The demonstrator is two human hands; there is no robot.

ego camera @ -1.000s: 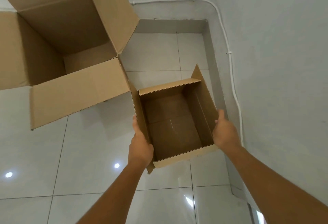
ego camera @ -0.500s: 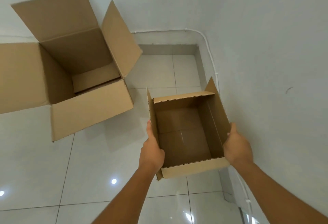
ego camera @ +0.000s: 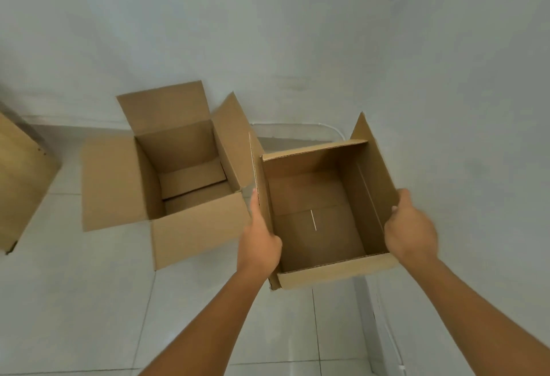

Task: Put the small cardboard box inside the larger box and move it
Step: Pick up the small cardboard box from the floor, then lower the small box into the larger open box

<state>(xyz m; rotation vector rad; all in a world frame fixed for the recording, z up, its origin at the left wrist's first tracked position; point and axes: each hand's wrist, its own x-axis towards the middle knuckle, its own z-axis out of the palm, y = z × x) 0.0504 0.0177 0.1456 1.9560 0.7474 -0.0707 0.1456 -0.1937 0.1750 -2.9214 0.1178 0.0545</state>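
While both hands carry it, the small box (ego camera: 321, 215) sits in the air at the right of the scene, open side up and empty, its flaps standing. The left hand (ego camera: 260, 241) presses flat against the left wall with the thumb hooked over the rim; the right hand (ego camera: 412, 231) clamps the right wall, fingers curled over its top edge. The large box (ego camera: 181, 173) rests on the tiled floor (ego camera: 89, 301) at the left, just beside the carried one, all four flaps spread open and nothing inside.

Judged progress: the small box appears to be lifted clear of the floor, but it has not entered the large box. Remaining, by the task: carry it left over the opening, lower it in, then shift the large box.

A wooden panel (ego camera: 20, 185) shows at the far left edge. No brand, label or print can be read on either box.
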